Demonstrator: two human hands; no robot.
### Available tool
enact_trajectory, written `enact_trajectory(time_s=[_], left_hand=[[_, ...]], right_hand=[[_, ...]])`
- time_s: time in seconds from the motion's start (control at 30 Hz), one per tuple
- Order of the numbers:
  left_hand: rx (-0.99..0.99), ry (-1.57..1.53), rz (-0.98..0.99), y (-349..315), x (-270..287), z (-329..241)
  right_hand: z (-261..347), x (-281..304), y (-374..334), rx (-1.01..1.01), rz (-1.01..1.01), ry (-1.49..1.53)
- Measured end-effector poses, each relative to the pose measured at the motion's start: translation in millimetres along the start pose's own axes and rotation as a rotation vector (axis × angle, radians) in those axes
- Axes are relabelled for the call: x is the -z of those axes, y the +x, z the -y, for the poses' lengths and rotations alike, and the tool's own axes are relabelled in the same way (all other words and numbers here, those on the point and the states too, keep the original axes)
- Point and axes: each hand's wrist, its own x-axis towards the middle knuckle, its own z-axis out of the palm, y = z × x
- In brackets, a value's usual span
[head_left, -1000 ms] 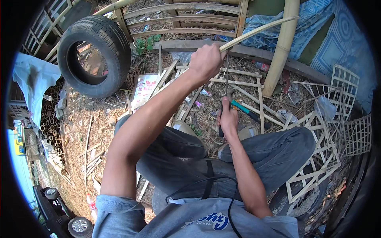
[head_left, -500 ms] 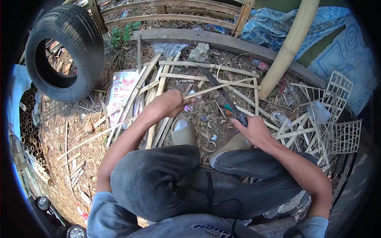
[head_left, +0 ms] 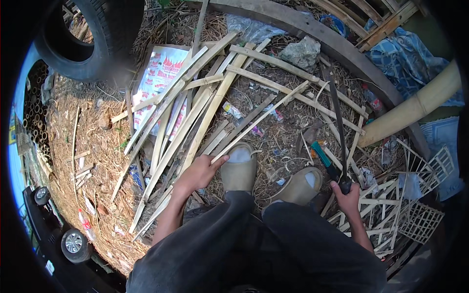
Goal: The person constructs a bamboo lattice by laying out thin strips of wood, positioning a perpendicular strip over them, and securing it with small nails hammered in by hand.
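Observation:
My left hand (head_left: pixel 199 172) is closed on the near end of a thin bamboo strip (head_left: pixel 264 119), pinched between thumb and fingers beside my left shoe. The strip slants up and away to the right, its far end over other strips. In my right hand (head_left: pixel 348 198) is the black handle of a long, dark-bladed machete (head_left: pixel 337 117), which points away from me. Its blade passes over bamboo slats (head_left: pixel 298 95) on the ground and is apart from the held strip. A tool with a teal handle (head_left: pixel 321 154) lies just left of the machete.
Long bamboo slats (head_left: pixel 195 119) are heaped left of my shoes (head_left: pixel 239 171). Beyond them stand a tyre (head_left: pixel 110 44) and a stone (head_left: pixel 300 52). Woven bamboo lattice (head_left: pixel 422 222) and loose strips lie at the right, below a thick bamboo pole (head_left: pixel 415 105).
My view has shifted. My left hand has drawn back toward me with the strip. The machete, crossing the strip before, has swung away to the right.

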Motion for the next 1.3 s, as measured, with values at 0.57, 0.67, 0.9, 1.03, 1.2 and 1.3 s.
enact_trajectory(time_s=[0.57,0.67,0.9,1.03,1.2,1.3], left_hand=[[-0.054,0.084,0.088,23.6,-19.8,-22.6],[-0.088,0.055,0.159,39.7,-11.0,-10.8],[-0.09,0.048,0.136,40.0,0.1,-6.0],[-0.145,0.06,0.071,30.0,8.4,-7.9],[-0.252,0.166,-0.014,33.5,4.6,-26.3],[-0.22,0.302,-0.194,32.3,0.4,-28.3]], right_hand=[[64.0,-52.7,25.5,0.045,0.229,0.123],[62.7,-63.4,42.8,-0.019,0.172,0.099],[47.8,-71.4,54.1,0.007,0.105,0.117],[38.2,-53.1,42.2,-0.137,0.197,0.132],[-21.7,-46.8,46.9,-0.11,0.075,0.046],[-25.4,-55.8,51.4,-0.103,0.08,0.081]])
